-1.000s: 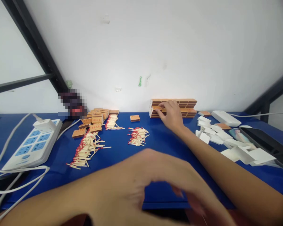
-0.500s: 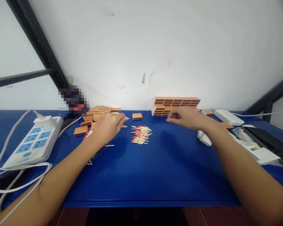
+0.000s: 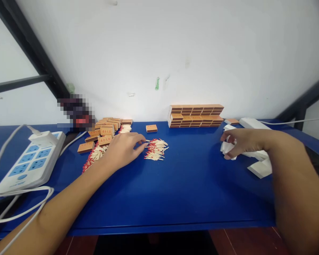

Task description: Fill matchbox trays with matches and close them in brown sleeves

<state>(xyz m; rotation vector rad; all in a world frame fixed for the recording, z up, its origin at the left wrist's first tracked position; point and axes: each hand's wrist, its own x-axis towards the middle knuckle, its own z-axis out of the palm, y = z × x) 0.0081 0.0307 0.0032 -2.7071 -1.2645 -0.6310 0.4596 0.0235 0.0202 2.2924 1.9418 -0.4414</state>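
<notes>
Matches (image 3: 156, 150) by the left hand (image 3: 127, 148) — lying crosswise, heads mostly left.

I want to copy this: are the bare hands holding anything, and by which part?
I can't tell. The left hand is at a small pile of red-headed wooden matches; the right hand curls around angular white card pieces.

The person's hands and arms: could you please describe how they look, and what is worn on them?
The left hand and right hand are bare, without gloves. No sleeve shows on the left forearm or right forearm, and no watch or bracelet.
</notes>
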